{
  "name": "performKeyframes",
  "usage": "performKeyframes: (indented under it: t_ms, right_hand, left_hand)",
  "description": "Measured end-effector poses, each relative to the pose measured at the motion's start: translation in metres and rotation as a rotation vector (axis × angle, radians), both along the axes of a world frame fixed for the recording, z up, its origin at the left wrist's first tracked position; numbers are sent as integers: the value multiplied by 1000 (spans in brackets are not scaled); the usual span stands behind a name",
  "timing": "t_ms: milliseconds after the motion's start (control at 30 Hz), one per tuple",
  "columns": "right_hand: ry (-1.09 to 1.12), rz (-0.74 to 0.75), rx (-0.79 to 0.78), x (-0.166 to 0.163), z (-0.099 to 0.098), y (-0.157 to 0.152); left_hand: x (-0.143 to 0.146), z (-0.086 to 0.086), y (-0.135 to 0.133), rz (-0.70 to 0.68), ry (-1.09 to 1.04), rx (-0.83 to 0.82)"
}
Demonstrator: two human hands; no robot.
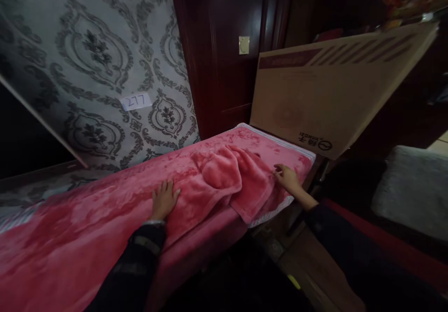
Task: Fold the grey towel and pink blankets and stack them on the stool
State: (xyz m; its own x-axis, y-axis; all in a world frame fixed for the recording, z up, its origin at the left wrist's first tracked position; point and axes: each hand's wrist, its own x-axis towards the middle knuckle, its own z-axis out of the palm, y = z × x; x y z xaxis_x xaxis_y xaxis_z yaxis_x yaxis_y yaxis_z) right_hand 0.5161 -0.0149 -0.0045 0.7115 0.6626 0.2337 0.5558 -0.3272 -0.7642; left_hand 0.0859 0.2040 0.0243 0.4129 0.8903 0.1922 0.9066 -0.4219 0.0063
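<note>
A pink plush blanket (119,200) lies along a narrow bench-like surface, its right part folded over and rumpled into a loose heap. My left hand (165,201) rests flat on it, left of the folds, with the fingers spread. At the right end, my right hand (287,179) has its thumb and fingers pinched at the edge of the folded part. Beneath that fold, a pink cover with a pale striped border (297,148) shows at the far right end.
A large cardboard box (304,97) leans behind the right end, against dark red wooden panelling (217,60). Patterned wallpaper (94,50) with a paper marked 277 (136,101) is at the left. A grey fuzzy seat (413,190) stands at the right.
</note>
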Motion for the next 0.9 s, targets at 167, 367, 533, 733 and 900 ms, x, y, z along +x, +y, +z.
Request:
performKeyframes:
  t_ms: [167, 367, 533, 733, 900]
  right_hand:
    - [221, -7, -11, 16, -8, 3]
    - [396, 212, 241, -13, 34, 39]
    - [-197, 554, 552, -100, 81, 62]
    - [-309, 1057, 173, -189, 31, 51]
    - [67, 704, 277, -155, 14, 54]
  left_hand:
    - [2, -23, -7, -27, 19, 135]
    - [-2, -27, -2, -45, -12, 163]
    - [-3, -27, -5, -39, -11, 163]
    - [-3, -25, -7, -42, -27, 151]
    - [-3, -28, -6, -43, -45, 173]
